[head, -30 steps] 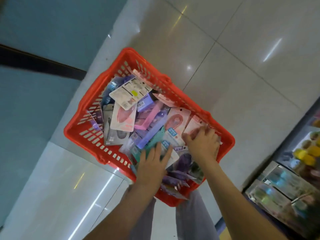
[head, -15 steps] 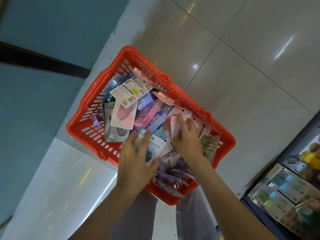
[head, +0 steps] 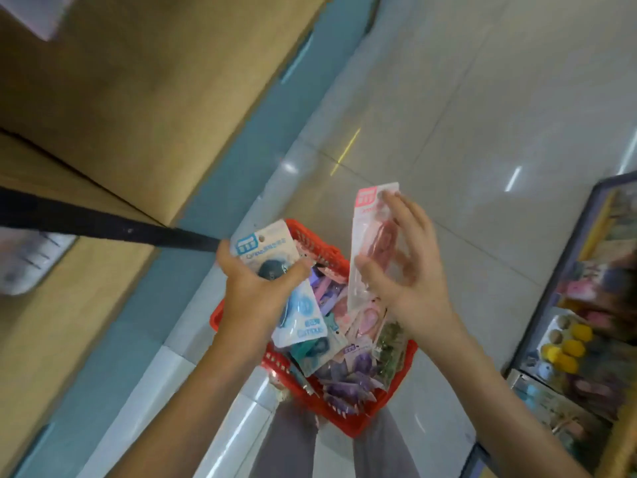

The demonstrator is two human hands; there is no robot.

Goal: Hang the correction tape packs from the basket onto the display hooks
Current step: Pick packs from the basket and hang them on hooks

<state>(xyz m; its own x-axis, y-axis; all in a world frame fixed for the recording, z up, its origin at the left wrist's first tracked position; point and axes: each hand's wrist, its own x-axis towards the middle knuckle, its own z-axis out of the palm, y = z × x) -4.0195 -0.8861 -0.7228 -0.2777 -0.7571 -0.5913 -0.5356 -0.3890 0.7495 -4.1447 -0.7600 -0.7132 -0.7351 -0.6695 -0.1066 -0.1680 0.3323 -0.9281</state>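
A red plastic basket (head: 389,405) stands on the floor below me, heaped with several correction tape packs (head: 348,370) in pink, purple, blue and green. My left hand (head: 256,291) grips a blue pack (head: 275,250) lifted above the basket, thumb across its front. My right hand (head: 403,267) holds a pink pack (head: 374,232) upright, thumb on one side and fingers behind it. No display hooks show clearly.
A tan wooden counter (head: 113,108) with a black strip (head: 103,224) fills the left. A blurred shelf of stationery (head: 593,298) stands at the right edge. Glossy floor tiles (head: 482,108) stretch ahead. My grey trouser legs (head: 293,443) are under the basket.
Both hands were digging among the packs inside the basket. Now each has lifted a pack out, blue in the left, pink in the right, and the view has swung upward.
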